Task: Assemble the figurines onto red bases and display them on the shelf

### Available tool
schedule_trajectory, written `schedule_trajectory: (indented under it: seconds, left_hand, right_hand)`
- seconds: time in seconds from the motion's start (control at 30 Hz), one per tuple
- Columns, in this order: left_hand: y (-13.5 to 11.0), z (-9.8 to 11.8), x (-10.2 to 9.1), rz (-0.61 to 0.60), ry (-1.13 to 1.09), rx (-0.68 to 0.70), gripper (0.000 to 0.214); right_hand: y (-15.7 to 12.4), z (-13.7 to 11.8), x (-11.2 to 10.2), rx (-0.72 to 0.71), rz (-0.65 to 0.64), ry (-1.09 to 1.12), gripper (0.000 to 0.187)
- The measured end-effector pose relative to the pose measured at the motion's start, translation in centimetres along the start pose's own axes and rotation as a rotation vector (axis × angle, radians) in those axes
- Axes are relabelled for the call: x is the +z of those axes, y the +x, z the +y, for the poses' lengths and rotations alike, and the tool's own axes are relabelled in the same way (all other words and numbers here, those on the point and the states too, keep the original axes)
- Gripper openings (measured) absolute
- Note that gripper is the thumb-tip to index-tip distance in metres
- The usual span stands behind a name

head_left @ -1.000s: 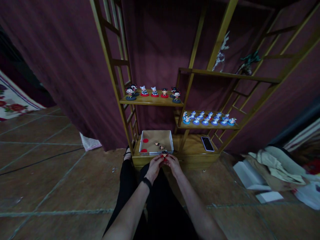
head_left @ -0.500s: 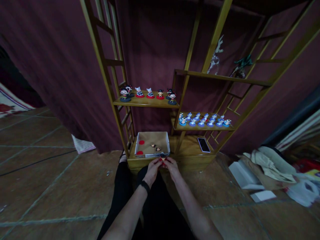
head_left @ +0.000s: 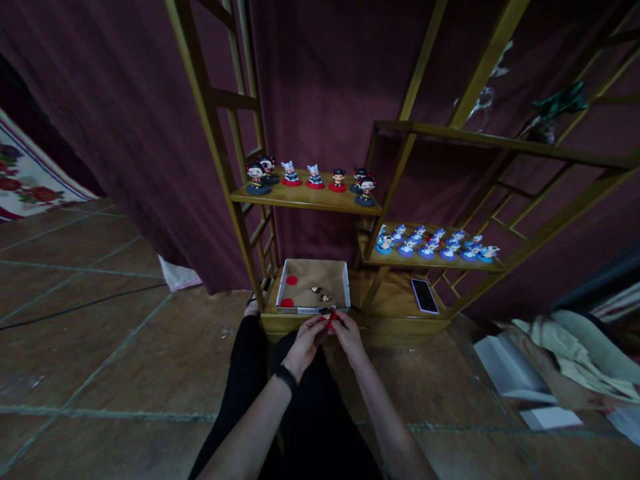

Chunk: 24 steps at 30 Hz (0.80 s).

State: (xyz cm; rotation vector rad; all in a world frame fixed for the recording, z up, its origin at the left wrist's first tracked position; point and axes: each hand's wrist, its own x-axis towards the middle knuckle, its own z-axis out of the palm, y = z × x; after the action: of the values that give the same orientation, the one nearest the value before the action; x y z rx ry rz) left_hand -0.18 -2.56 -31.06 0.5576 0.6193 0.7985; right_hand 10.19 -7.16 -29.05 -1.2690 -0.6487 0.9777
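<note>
Between my two hands is a small dark-haired figurine [head_left: 327,315] with red at its base, held just in front of a shallow box. My left hand [head_left: 307,340] pinches it from the left, and my right hand [head_left: 349,335] grips it from the right; the fingers partly cover it. Behind them the open cardboard box [head_left: 340,269] stands on the bottom shelf. In it lie two small dark-haired figurine pieces [head_left: 325,298] on their sides, and two red round discs [head_left: 291,281] sit along its left side.
Several figurines [head_left: 338,179] on round bases stand on the upper left shelf. Blue and white figurines [head_left: 429,248] crowd the right shelf. A phone [head_left: 425,295] lies on the bottom shelf at right. White boxes [head_left: 513,367] and cloth are on the floor.
The view has shifted, so the shelves appear larger and farther right. Both hands stay closed around the figurine in front of the box, and its head tilts slightly differently.
</note>
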Motion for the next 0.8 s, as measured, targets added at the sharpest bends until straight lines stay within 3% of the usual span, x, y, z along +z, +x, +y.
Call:
schedule_trajectory:
  seconds: [0.23,0.63,0.8]
  left_hand:
    - [-0.1,0.4,0.1,0.004,-0.031,0.016,0.027]
    - [0.4,-0.2,0.5,0.009,0.026,0.095,0.033]
    - [-0.1,0.1,0.2,-0.066,-0.016,0.100,0.041]
  right_hand:
    - [0.5,0.1,0.4,-0.027,-0.011,-0.103,0.036]
    - [0.3,0.5,-0.2,0.054,-0.033,0.044,0.037]
    - [-0.4,0.2,-0.5,-0.105,-0.044,-0.001,0.041]
